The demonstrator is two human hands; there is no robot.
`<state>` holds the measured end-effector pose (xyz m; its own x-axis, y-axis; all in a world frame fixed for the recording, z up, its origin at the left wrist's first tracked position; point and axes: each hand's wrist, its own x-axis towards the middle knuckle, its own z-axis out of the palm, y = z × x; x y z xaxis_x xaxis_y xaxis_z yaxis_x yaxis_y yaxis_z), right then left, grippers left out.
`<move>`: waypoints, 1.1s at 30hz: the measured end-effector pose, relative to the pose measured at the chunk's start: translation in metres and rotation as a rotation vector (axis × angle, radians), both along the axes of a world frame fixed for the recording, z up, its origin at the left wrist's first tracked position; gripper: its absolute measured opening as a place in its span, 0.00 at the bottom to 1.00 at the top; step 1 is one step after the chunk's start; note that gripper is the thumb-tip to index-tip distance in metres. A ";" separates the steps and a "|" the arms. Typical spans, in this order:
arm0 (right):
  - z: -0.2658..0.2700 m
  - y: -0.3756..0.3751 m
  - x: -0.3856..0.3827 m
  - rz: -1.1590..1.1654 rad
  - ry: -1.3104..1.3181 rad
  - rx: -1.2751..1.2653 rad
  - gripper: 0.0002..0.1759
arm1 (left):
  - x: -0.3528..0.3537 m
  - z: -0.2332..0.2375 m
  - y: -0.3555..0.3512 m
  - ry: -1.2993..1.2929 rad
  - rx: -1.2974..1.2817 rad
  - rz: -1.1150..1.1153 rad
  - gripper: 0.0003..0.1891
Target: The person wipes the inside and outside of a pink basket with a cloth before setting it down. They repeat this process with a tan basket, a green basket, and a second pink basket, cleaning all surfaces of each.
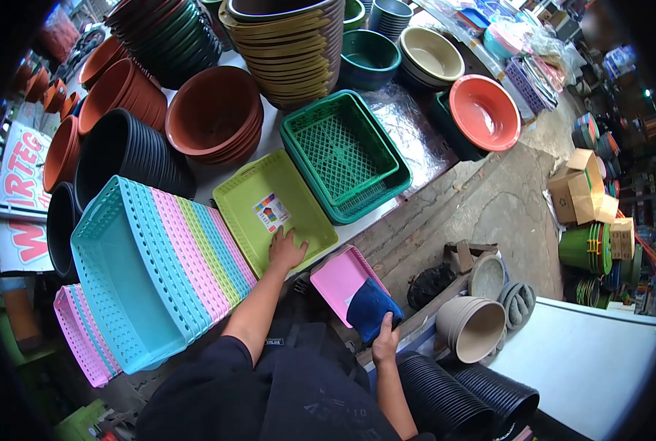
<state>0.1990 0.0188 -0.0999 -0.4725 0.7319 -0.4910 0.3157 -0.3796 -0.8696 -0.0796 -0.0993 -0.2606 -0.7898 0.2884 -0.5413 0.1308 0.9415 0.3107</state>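
Note:
My left hand (287, 250) reaches into a shallow olive-green plastic basket (313, 226), its fingers spread on the bottom just below a colourful label (271, 212). In my right hand (387, 338) is a dark blue cloth (371, 307), gripped at its lower end. The cloth hangs over part of a pink basket (333, 278), which lies tilted in front of my body. Whether my right fingers also touch the pink basket cannot be made out. A nested stack of turquoise, pink and green baskets (140, 283) lies on its side left of my left arm.
Dark green baskets (343, 151) are nested beyond the olive one. Brown pots (214, 110), black pots (118, 158) and an orange basin (485, 110) crowd the table. Beige pots (471, 327) and ribbed black pots (446, 397) lie at my right, beside a white surface (585, 367).

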 end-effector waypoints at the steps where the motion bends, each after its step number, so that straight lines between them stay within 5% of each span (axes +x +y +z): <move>1: -0.002 0.000 0.003 -0.017 0.010 -0.015 0.29 | -0.001 -0.002 -0.001 -0.001 -0.005 -0.011 0.38; 7: -0.005 0.001 0.018 -0.094 0.034 -0.027 0.29 | 0.000 0.013 -0.003 0.043 0.099 -0.023 0.41; 10: -0.006 0.001 0.024 -0.114 0.023 -0.042 0.29 | 0.022 0.045 -0.004 -0.144 0.059 -0.334 0.37; 13: -0.010 0.001 0.027 -0.105 0.021 -0.052 0.29 | 0.024 -0.024 -0.026 -0.156 0.133 -0.407 0.30; 20: -0.014 -0.001 0.023 -0.114 0.036 -0.030 0.29 | 0.024 -0.004 -0.019 -0.285 0.152 -0.278 0.23; 33: -0.027 -0.006 0.023 -0.105 0.027 -0.056 0.30 | 0.012 0.009 -0.018 -0.295 0.078 -0.370 0.24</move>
<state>0.2221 0.0132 -0.1272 -0.4087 0.7501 -0.5200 0.2481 -0.4570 -0.8542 -0.0676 -0.1176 -0.2520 -0.4423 0.5702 -0.6923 0.3484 0.8205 0.4532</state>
